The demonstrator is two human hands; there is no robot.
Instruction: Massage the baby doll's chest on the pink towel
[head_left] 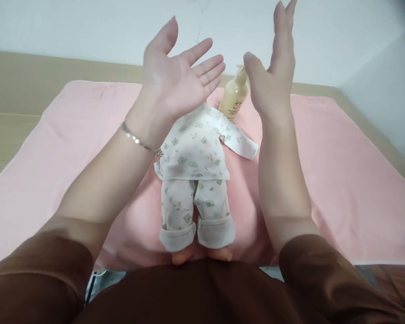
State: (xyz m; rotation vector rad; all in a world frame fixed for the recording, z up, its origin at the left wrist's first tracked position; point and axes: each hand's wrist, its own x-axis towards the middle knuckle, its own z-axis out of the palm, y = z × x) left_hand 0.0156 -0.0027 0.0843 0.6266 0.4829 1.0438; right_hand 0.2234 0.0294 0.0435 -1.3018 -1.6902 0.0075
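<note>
My left hand point(180, 74) is raised with its palm up and fingers spread, holding nothing; a bracelet circles its wrist. To the right my right hand point(273, 67) is upright, thumb apart from the fingers, also with nothing in it. Between and below them lies a doll in a printed white top point(199, 148) and matching trousers point(211, 202) with rolled cuffs. The doll's feet point(221, 254) point toward my body, and its head is hidden behind my left hand. Beside my right thumb is a yellowish pump bottle point(234, 96), its pump partly covered.
A pink cloth point(351, 180) lies under the doll and bottle, spread over a wooden table point(16, 85). A pale wall point(87, 31) rises behind the table's far edge. My brown clothing is at the near edge.
</note>
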